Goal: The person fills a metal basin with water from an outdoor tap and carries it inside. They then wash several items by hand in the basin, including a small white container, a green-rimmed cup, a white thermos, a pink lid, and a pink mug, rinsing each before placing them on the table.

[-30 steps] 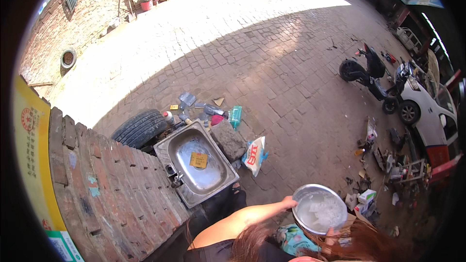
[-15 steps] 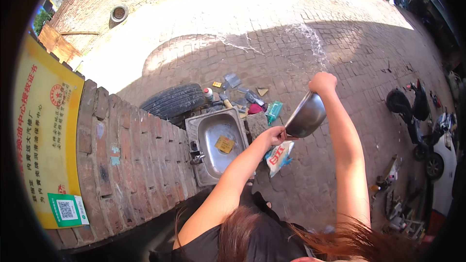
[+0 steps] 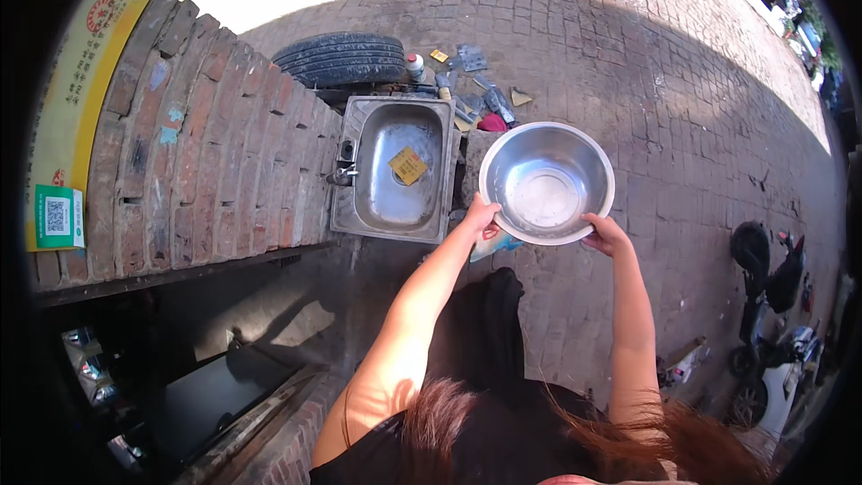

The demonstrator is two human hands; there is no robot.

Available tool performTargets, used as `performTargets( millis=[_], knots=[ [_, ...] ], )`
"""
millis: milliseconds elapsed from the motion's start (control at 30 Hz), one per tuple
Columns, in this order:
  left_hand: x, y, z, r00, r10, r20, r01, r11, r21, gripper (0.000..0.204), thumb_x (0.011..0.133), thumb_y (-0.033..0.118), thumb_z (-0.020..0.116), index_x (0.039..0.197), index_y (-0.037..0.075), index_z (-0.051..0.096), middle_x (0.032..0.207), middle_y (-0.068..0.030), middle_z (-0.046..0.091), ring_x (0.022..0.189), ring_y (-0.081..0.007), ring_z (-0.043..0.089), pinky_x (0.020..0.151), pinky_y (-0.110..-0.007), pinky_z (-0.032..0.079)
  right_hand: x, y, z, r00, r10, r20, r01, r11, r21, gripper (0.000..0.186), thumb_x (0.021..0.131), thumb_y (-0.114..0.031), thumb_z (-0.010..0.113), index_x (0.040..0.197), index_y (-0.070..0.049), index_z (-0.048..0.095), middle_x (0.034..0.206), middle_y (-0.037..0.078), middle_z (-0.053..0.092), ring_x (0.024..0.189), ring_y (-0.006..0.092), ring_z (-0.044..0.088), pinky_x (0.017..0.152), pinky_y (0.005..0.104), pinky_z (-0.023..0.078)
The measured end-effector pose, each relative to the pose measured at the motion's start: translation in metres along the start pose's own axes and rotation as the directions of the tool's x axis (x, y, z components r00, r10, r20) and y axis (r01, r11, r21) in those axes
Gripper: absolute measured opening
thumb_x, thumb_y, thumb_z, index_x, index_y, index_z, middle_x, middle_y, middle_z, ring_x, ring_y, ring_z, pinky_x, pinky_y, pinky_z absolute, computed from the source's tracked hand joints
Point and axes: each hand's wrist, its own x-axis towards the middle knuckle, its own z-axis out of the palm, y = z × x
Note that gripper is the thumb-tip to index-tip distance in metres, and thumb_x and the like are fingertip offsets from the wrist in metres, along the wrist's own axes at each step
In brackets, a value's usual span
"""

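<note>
A round stainless steel basin (image 3: 546,190) is held level in front of me, its open side up. Inside, only the bare metal and some shine show. My left hand (image 3: 482,216) grips its rim at the near left, and my right hand (image 3: 607,233) grips the rim at the near right. Left of the basin stands a metal sink (image 3: 366,216) with a small tap (image 3: 343,174) on its left side. A yellowish-brown square piece (image 3: 408,165) lies in the sink bowl. Under my left hand, a white and blue bag (image 3: 499,245) is mostly hidden by the basin.
A brick wall (image 3: 215,144) with a yellow sign (image 3: 76,81) runs along the left. Behind the sink lie a tyre (image 3: 341,58), a white bottle (image 3: 415,66) and scattered scraps (image 3: 471,57) on the brick paving (image 3: 682,144). A scooter (image 3: 763,278) stands at right.
The basin was tipped away from me with water flying onto the paving. Now it is level and closer, my right hand has come down to its near rim, and my view has shifted.
</note>
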Motion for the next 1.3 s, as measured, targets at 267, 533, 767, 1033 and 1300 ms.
performTargets(
  millis=[267,533,767,1033,1300],
  knots=[
    [0.045,-0.039,-0.339,0.708,0.404,-0.580,0.030,0.803,0.596,0.049,0.087,0.029,0.063,0.126,0.004,0.051,0.114,-0.0158,0.061,0.102,-0.0336,0.061,0.088,-0.042,0.050,0.065,0.060,0.296,0.923,-0.224,0.314,0.105,0.929,0.355,0.046,0.085,-0.007,0.052,0.128,0.003,0.041,0.114,0.017,0.058,0.093,0.0265,0.065,0.066,0.0359,0.061],
    [0.074,0.024,-0.345,0.630,0.711,-0.313,0.166,0.270,0.948,0.047,0.078,0.022,0.075,0.120,0.009,0.059,0.116,-0.0101,0.057,0.113,-0.0302,0.049,0.092,-0.042,0.045,0.134,0.121,0.415,0.964,-0.263,-0.042,0.266,0.935,0.235,0.060,0.082,-0.004,0.056,0.136,-0.003,0.028,0.119,0.020,0.053,0.094,0.0329,0.064,0.056,0.0368,0.062],
    [0.109,0.043,-0.405,0.565,0.825,-0.021,-0.015,0.036,0.999,0.018,0.080,0.025,0.070,0.076,0.008,0.071,0.081,-0.0092,0.063,0.087,-0.0282,0.059,0.078,-0.042,0.046,0.133,0.129,0.495,0.991,-0.136,-0.016,0.133,0.928,0.348,0.044,0.085,-0.006,0.052,0.127,0.001,0.044,0.111,0.017,0.060,0.088,0.0272,0.067,0.060,0.0334,0.061],
    [0.121,0.039,-0.413,0.575,0.796,-0.190,-0.001,0.232,0.973,0.019,0.080,0.021,0.068,0.072,0.004,0.070,0.075,-0.0131,0.066,0.077,-0.0313,0.063,0.072,-0.043,0.048,0.110,0.141,0.512,0.997,-0.067,0.038,0.047,0.919,0.392,0.039,0.086,-0.006,0.053,0.122,0.009,0.048,0.109,0.019,0.061,0.090,0.0286,0.067,0.064,0.0345,0.062],
    [0.115,0.036,-0.411,0.601,0.741,-0.300,0.082,0.316,0.945,0.017,0.080,0.020,0.069,0.083,0.004,0.068,0.085,-0.0153,0.066,0.085,-0.0344,0.063,0.075,-0.046,0.049,0.072,0.121,0.532,0.998,-0.061,0.020,0.049,0.926,0.375,0.040,0.086,-0.003,0.050,0.123,0.009,0.046,0.110,0.020,0.060,0.089,0.0288,0.067,0.060,0.0323,0.062]
  ],
)
